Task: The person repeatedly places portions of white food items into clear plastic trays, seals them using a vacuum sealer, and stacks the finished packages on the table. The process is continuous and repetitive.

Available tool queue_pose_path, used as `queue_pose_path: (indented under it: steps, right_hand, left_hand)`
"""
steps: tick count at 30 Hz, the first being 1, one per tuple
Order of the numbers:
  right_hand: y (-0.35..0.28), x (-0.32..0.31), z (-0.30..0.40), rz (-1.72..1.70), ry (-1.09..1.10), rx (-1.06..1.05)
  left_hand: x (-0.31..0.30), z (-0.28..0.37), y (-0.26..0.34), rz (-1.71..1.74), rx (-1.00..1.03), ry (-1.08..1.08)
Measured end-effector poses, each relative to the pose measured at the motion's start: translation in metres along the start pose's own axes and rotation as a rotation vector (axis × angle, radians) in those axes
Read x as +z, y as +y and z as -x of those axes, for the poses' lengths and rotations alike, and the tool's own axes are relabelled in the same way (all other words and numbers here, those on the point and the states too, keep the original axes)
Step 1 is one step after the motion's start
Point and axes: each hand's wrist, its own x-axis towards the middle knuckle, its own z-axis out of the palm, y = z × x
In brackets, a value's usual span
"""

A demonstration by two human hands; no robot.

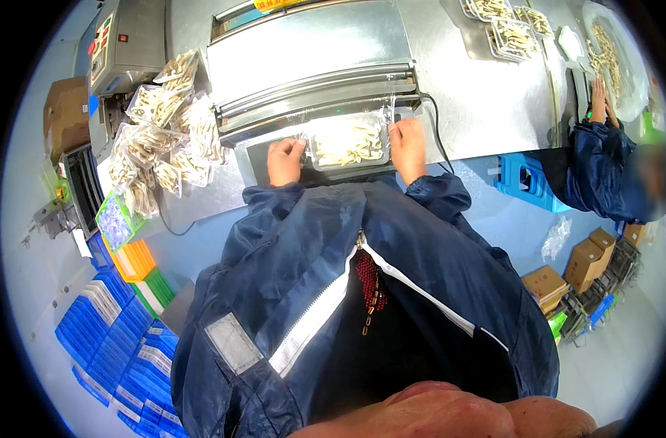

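In front of my body lies a clear plastic tray (349, 159) of pale, slender mushrooms (348, 143). Transparent plastic film (360, 117) stretches over it from the roller side of a wrapping machine (316, 101). At the tray's left edge, my left hand (285, 160) pinches the film between thumb and fingers. My right hand (408, 147) grips the film's other side, just beyond the tray's right end. Under the tray is a dark flat plate (259, 159) at the counter's front edge.
A heap of mushroom packs (155, 131) stands left, beside a control box (139, 38). More filled trays (511, 35) sit at the back right. A black cable (439, 131) hangs off the counter (491, 104). A co-worker (601, 164) works at right near a blue stool (530, 183).
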Motion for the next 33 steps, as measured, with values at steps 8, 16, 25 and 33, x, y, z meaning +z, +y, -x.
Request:
queue_pose_path:
  steps: [8, 16, 25, 33]
  right_hand:
    - [0.059, 0.029, 0.042, -0.044, -0.253, 0.322]
    - [-0.086, -0.086, -0.032, -0.288, -0.477, -0.244]
    - [-0.102, -0.093, -0.02, -0.895, -1.191, 0.239]
    - [-0.166, -0.164, -0.065, -0.867, -0.141, -0.454]
  left_hand:
    - [0.021, 0.004, -0.036, -0.15, 0.031, -0.061]
    - [-0.033, 0.043, 0.122, 1.292, -0.576, -0.4]
    - [-0.02, 0.059, 0.168, 1.518, 0.129, -1.285]
    - [-0.031, 0.032, 0.165, 1.027, -0.306, -1.438]
